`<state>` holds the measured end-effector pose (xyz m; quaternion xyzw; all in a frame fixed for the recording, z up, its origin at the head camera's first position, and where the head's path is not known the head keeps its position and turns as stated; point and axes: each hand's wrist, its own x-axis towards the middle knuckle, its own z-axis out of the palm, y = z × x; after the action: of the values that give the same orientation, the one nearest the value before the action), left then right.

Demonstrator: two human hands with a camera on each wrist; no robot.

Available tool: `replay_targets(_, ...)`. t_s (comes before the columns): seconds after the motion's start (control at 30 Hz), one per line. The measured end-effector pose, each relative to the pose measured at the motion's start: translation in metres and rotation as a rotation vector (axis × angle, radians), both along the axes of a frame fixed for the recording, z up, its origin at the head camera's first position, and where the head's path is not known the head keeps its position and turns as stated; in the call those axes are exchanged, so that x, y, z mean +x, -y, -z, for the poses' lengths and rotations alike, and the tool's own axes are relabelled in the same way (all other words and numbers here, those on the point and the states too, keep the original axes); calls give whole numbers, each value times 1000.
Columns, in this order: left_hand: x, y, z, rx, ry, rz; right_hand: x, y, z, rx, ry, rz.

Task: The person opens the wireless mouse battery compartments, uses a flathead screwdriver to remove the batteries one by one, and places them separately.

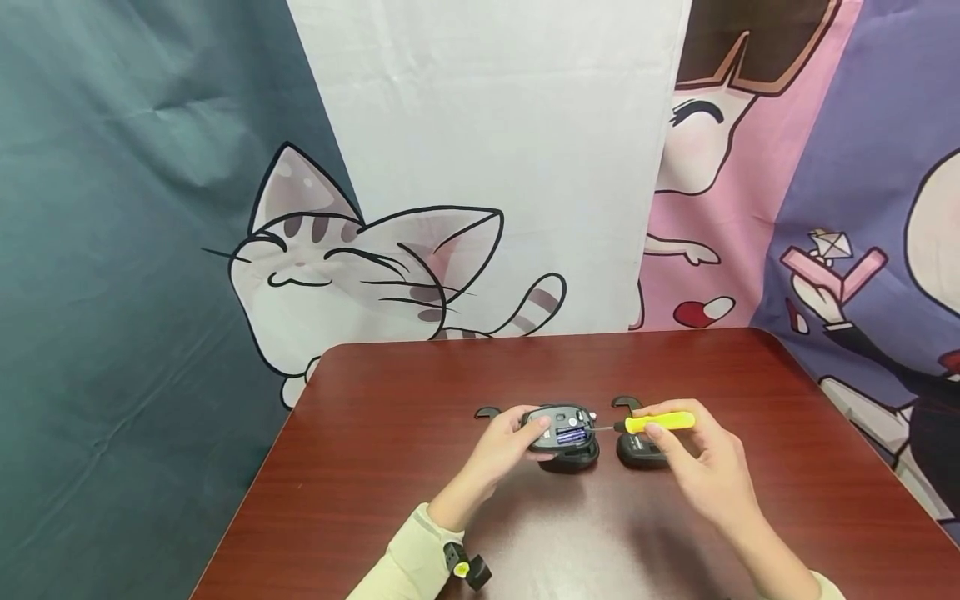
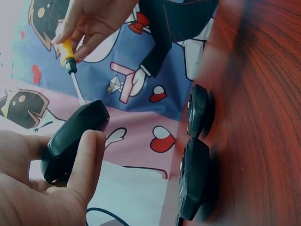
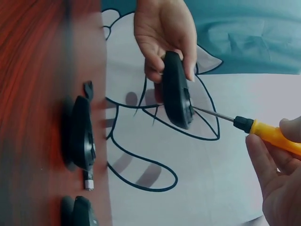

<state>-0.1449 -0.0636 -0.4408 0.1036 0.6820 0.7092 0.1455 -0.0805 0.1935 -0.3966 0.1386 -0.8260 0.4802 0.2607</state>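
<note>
My left hand point(image 1: 495, 450) holds a black computer mouse point(image 1: 550, 419) above the table, its grey underside facing up. Blue batteries point(image 1: 572, 436) show in the uncovered battery bay. A screwdriver point(image 1: 660, 422) with a yellow handle is pinched between the thumb and fingers of my right hand point(image 1: 708, 471). Its thin metal shaft points left, and the tip meets the mouse by the end of the battery bay. In the right wrist view the tip reaches the underside of the mouse point(image 3: 175, 94); whether it presses there I cannot tell.
Below the held mouse, another black mouse point(image 1: 573, 461) lies on the red-brown table point(image 1: 375, 467). A further black mouse point(image 1: 636, 452) is to its right, partly behind my right hand. Two dark curved pieces lie farther back, one right point(image 1: 628, 402) and one left point(image 1: 487, 412). A printed curtain point(image 1: 487, 125) hangs behind.
</note>
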Motion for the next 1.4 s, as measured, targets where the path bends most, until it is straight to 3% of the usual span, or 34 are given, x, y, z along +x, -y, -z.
replay_targets(0.27, 3, 0, 1, 0, 2, -22, 3, 12, 5, 145, -122, 93)
replay_targets(0.5, 6, 0, -2, -44, -49, -43, 3, 29, 8, 242, -285, 92)
replay_targets(0.63, 6, 1, -3, -58, -73, -40, 1, 32, 12, 233, -248, 105)
replay_targets(0.73, 4, 2, -5, -57, -74, -43, 0, 30, 13, 127, -134, 127)
replay_targets(0.83, 2, 3, -7, -39, -67, -44, -3, 24, 15, -56, -7, 103)
replay_targets(1.03, -2, 7, -11, -17, -35, -24, -14, 10, 26, -621, 147, -222)
replay_targets(1.13, -2, 7, -11, -13, -30, -14, -19, 5, 33, -816, 212, -335)
replay_targets(1.23, -2, 7, -11, -12, -32, -16, -23, 0, 40, -936, 268, -397)
replay_targets(1.4, 0, 6, -10, -19, -50, -28, -28, -4, 48, -1049, 341, -461)
